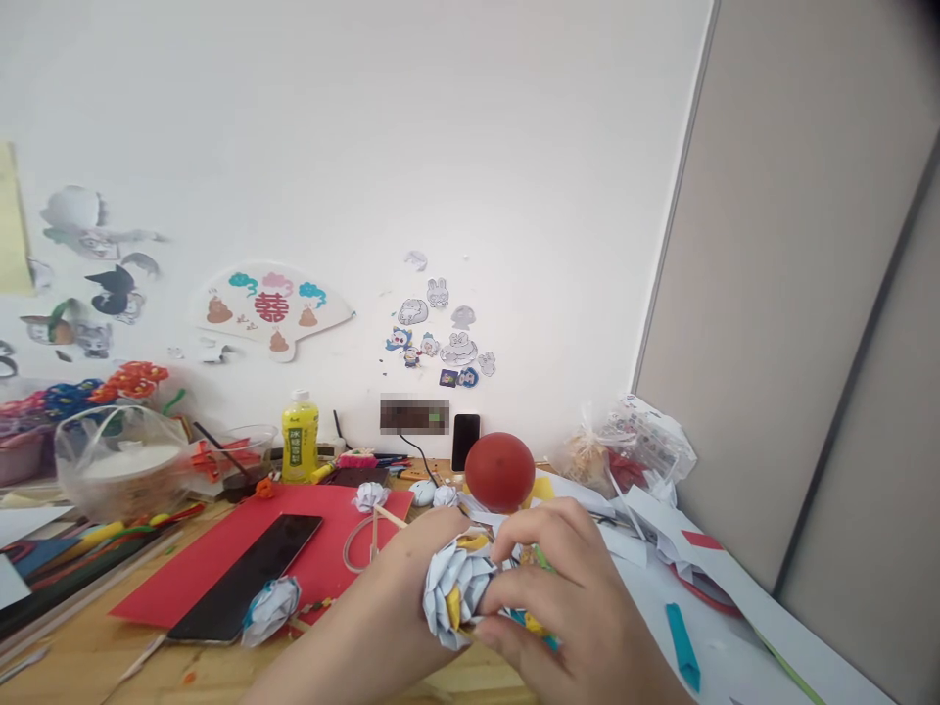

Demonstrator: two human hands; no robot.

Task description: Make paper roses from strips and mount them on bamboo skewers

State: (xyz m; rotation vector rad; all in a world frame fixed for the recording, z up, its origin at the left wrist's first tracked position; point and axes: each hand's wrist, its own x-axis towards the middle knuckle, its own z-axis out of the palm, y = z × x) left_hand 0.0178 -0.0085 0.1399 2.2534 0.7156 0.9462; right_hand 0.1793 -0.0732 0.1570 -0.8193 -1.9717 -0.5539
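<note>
A white folded-paper flower (456, 594) with yellow bits among its layered petals sits low in the middle of the view. Fingers of my right hand (569, 597) are closed on the flower's right side, the thumb below and the index finger above. Coming up from the bottom, my left hand (433, 548) rests against the flower's left side. Its fingers are hidden behind the flower and my right hand, so their grip does not show. More yellow, blue and green scraps peek out between the right fingers.
A black phone (246, 578) lies on red card (176, 587), with a crumpled paper flower (271, 607) at its near end. Behind stand a yellow bottle (300, 438) and a red balloon (500, 472). White paper (632, 607) and a teal strip (682, 646) lie at right.
</note>
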